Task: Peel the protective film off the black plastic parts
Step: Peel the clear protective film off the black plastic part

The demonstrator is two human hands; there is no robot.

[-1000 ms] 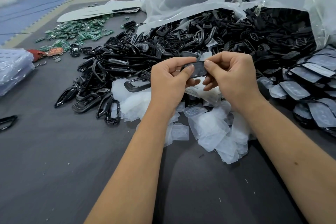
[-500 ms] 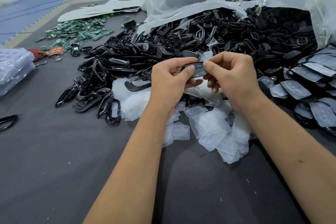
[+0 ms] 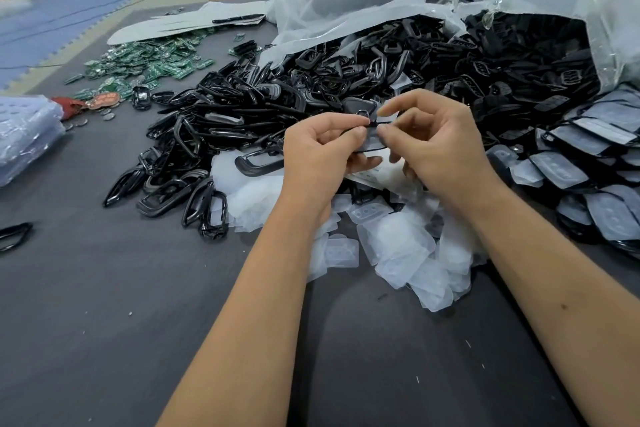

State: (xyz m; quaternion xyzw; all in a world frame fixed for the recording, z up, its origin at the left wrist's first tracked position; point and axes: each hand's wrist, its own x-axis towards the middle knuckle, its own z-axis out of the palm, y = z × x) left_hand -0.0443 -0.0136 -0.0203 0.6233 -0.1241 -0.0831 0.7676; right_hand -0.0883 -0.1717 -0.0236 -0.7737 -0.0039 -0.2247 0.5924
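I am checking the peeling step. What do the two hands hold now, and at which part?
Both hold one black plastic part. The left hand pinches its left end; the right hand pinches its right end at the top edge. Whether film is gripped cannot be told.

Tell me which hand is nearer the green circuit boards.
Left. The left hand sits toward the green circuit boards' side of the table, though well short of them; the right hand is farther across, beside it.

The hands (image 3: 374, 149) hide most of the held black part (image 3: 372, 140); its film edge is indiscernible.
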